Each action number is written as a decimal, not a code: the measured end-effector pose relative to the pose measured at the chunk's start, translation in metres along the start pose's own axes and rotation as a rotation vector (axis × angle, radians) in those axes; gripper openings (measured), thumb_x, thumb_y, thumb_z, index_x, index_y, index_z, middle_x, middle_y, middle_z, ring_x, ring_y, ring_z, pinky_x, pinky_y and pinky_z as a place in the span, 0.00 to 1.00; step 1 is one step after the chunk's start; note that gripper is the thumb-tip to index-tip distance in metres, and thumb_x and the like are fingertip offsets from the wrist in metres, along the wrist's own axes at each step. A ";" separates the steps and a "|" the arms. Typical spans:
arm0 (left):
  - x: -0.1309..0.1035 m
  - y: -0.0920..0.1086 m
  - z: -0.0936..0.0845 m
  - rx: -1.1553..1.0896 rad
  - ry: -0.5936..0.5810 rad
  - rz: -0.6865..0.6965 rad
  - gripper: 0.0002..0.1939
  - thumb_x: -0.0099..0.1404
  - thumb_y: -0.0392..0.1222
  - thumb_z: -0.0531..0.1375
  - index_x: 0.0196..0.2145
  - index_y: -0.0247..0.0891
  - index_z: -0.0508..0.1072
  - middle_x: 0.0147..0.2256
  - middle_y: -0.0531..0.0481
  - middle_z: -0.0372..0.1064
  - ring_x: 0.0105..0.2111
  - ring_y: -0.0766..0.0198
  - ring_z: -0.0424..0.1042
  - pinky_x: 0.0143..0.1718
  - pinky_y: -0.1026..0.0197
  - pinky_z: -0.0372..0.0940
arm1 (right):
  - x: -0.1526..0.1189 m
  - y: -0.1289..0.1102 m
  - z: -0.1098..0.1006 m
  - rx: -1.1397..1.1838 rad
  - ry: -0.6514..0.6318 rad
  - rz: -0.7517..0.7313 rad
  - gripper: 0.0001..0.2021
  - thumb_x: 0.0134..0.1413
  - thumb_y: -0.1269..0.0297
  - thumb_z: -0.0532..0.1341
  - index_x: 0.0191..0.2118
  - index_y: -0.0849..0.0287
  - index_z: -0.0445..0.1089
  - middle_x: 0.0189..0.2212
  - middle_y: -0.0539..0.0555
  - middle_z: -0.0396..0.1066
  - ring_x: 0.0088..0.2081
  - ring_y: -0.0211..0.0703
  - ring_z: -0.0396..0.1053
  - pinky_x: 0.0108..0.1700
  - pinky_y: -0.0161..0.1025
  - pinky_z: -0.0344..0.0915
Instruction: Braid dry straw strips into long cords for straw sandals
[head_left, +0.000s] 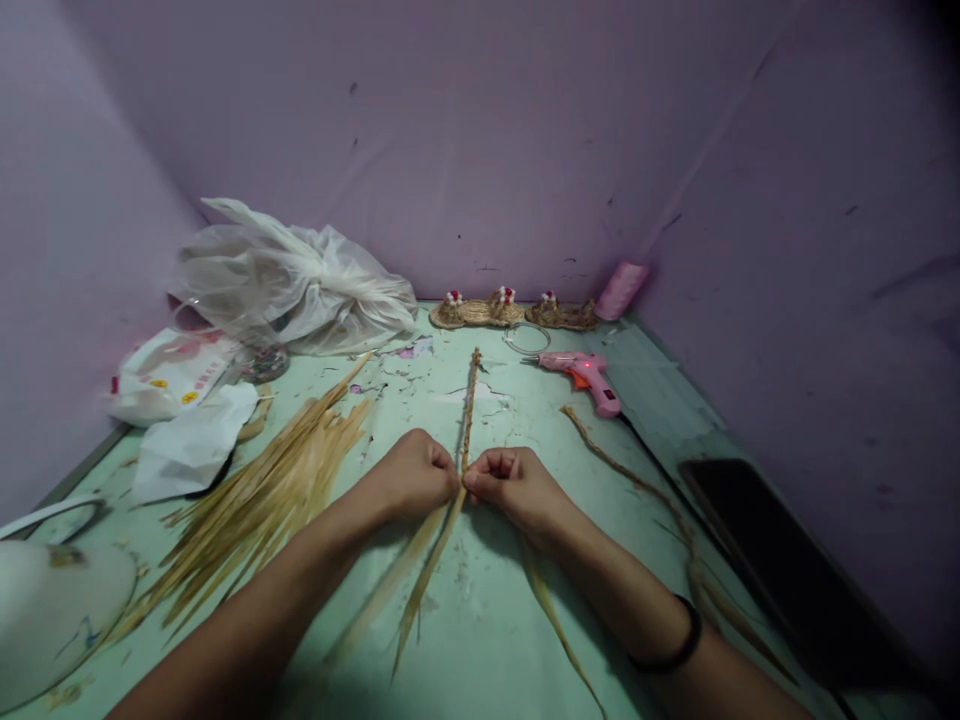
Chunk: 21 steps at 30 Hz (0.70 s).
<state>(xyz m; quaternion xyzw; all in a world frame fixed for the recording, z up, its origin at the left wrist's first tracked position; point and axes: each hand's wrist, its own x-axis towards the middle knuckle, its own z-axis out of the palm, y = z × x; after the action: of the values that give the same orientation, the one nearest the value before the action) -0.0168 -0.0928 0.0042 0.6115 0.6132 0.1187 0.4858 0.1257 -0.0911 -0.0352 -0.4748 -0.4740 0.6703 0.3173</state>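
A thin braid of dry straw (470, 405) runs away from me up the middle of the green table. At its near end my left hand (424, 475) is closed in a pinch on the straw. My right hand (510, 485) pinches the same spot from the right, its thumb and fingertips pressed together on the strands. Loose strands (435, 560) hang toward me below the left hand, and another strand (559, 625) trails from under the right hand. Left of my hands lies a fanned bundle of flat dry strips (277, 490).
A pink glue gun (585, 372) with a lit red light, a second straw cord (637, 475) and a dark flat object (780, 560) lie to the right. Woven pieces (480, 313) and a plastic bag (300, 280) stand along the wall. A pale round object (60, 610) is at left.
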 end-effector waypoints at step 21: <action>0.000 0.001 0.015 -0.450 -0.070 -0.166 0.13 0.45 0.45 0.60 0.27 0.35 0.63 0.16 0.55 0.64 0.09 0.75 0.52 0.10 0.70 0.44 | -0.006 -0.012 0.000 0.098 -0.066 0.070 0.04 0.32 0.69 0.60 0.18 0.64 0.64 0.12 0.48 0.62 0.13 0.26 0.47 0.17 0.30 0.39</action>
<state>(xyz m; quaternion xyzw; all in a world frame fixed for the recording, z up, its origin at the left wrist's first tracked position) -0.0055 -0.0995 -0.0023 0.4392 0.6024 0.1906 0.6386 0.1278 -0.0925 -0.0217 -0.4525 -0.4341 0.7185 0.3008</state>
